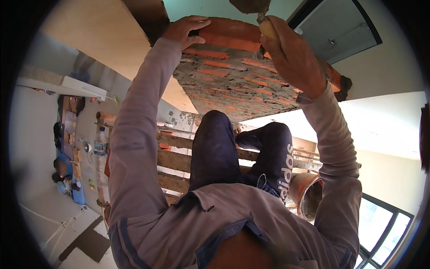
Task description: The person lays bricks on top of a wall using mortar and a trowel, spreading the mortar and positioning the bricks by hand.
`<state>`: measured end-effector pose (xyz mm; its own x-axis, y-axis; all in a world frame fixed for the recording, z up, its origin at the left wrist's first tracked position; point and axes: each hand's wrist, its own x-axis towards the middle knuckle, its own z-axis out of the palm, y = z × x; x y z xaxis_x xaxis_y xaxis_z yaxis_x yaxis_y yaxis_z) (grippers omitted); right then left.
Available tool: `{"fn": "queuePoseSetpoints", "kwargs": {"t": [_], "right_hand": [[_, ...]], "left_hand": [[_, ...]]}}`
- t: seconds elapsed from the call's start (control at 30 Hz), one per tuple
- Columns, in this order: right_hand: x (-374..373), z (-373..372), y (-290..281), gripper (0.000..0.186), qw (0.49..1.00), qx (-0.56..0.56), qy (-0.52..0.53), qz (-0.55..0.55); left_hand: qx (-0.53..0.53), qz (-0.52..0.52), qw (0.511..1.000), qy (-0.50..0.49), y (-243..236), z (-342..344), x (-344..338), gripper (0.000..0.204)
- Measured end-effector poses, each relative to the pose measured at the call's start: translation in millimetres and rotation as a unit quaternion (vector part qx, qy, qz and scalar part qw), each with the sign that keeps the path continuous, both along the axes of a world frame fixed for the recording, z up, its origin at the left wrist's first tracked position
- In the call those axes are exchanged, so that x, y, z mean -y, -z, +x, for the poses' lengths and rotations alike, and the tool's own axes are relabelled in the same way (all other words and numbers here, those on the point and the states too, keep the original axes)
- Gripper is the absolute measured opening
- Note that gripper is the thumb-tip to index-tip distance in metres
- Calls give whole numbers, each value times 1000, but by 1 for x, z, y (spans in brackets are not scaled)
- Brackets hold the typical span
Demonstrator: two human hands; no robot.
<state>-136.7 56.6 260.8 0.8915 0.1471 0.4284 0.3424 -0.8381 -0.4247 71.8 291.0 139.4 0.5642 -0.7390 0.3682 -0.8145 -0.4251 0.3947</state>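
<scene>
An orange-red brick (230, 33) lies on the top edge of a rough brick wall (233, 85), whose face is smeared with grey mortar. My left hand (181, 33) grips the brick's left end, fingers over the top and thumb on the near face. In my right hand (298, 56) is a trowel (268, 28), held by its yellowish handle. Its dark blade points up past the brick's right end and is partly cut off by the picture's upper edge. The fingers of the right hand are wrapped around the handle.
Wooden scaffold planks (172, 160) run beneath my legs. A mortar-stained bucket (307, 193) stands to my right, and a water bottle (101, 143) to my left. A pale board (103, 49) flanks the wall. Far below at left, a person (62, 168) is among assorted items.
</scene>
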Motion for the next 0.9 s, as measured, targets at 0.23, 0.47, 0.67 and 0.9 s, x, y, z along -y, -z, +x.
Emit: {"fn": "queuePoseSetpoints", "kwargs": {"t": [0.23, 0.47, 0.67, 0.9], "right_hand": [[16, 25, 51, 28, 992, -4, 15, -126], [17, 25, 37, 30, 936, 244, -108, -231], [24, 31, 6, 22, 984, 42, -116, -129], [31, 35, 10, 25, 981, -93, -93, -141]], "left_hand": [[64, 22, 996, -58, -3, -16, 6, 64], [106, -16, 993, -48, 20, -2, -3, 61], [135, -18, 989, -53, 25, -9, -2, 59], [107, -24, 990, -94, 19, -23, 2, 55]]}}
